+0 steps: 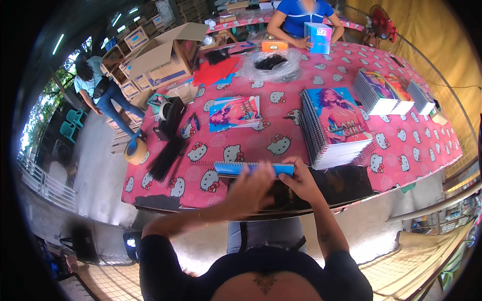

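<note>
Pinching the right end of a blue notebook (pixel 228 169), the right hand (pixel 301 181) has thumb and fingers closed firmly on it, just left of the near end of the tall notebook stack (pixel 334 118), our landmark. And the left hand (pixel 253 188)? A blur across the notebook's front; whether it grips or only brushes, I cannot tell.

Look how it's held: on edge, coil side up, with a length of wire trailing off its left end. That stance probably leaves the whole spine within easy reach, the right hand serving as anchor.

The tall stack itself has its coils lined along the left side, likely to help the pile sit square. Farther left of it lie loose covers (pixel 233 114), then a bundle of black coils (pixel 168 159), perhaps placed there for a quick left-hand reach. Right of it and farther back, smaller notebook stacks (pixel 375 95); beyond it, a co-worker (pixel 305 19) holds up a blue-and-pink notebook (pixel 320 40).

Now the lettering: large title print on the stack's top cover, bold print on the cardboard box (pixel 163 60) far to its left, and nothing I can make out on the blue notebook.
</note>
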### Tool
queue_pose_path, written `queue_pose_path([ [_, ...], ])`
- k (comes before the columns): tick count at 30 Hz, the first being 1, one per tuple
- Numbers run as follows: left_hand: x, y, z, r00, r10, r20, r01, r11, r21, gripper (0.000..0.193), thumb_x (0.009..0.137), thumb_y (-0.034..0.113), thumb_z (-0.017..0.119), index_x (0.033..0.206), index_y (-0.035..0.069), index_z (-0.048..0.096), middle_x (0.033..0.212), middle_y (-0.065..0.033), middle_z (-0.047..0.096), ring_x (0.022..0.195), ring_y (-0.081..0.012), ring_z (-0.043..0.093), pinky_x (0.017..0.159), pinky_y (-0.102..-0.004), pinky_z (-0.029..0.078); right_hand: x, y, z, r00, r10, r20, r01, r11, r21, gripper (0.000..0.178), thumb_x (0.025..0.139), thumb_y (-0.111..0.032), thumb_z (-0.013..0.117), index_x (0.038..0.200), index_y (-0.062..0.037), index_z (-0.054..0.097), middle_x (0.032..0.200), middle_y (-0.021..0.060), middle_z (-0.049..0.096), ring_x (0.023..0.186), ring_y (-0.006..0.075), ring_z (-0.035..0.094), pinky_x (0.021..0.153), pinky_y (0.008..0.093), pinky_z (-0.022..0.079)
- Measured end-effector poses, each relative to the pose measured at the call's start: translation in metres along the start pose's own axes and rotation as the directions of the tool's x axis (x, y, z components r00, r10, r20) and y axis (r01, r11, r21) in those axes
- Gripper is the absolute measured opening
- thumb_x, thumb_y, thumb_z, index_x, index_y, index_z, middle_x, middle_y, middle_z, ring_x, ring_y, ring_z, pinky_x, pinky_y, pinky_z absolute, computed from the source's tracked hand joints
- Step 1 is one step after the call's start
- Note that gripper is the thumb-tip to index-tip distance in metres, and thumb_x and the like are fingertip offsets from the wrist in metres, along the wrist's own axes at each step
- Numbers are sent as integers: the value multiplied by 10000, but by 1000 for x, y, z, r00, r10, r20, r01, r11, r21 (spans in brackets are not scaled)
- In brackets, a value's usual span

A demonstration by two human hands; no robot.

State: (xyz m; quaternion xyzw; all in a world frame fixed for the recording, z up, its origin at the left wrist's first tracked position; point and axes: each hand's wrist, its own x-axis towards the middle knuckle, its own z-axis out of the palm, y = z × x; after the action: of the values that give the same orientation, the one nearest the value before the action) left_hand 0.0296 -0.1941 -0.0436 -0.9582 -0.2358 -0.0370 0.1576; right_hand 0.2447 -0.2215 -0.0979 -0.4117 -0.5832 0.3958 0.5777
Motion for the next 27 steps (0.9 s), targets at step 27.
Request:
queue_pose_path([
  [27, 20, 9, 3, 949, -81, -305, 5, 971, -240, 759, 975, 504, 546, 1488, -44, 426, 1574, -233, 392, 1487, -357, 352, 1186, -579, 213, 5, -28, -11, 991, 82, 110, -41, 944, -328, 266, 911, -108, 728, 1146, 4, 678, 850, 149, 695, 693, 130, 599, 644, 297, 489],
])
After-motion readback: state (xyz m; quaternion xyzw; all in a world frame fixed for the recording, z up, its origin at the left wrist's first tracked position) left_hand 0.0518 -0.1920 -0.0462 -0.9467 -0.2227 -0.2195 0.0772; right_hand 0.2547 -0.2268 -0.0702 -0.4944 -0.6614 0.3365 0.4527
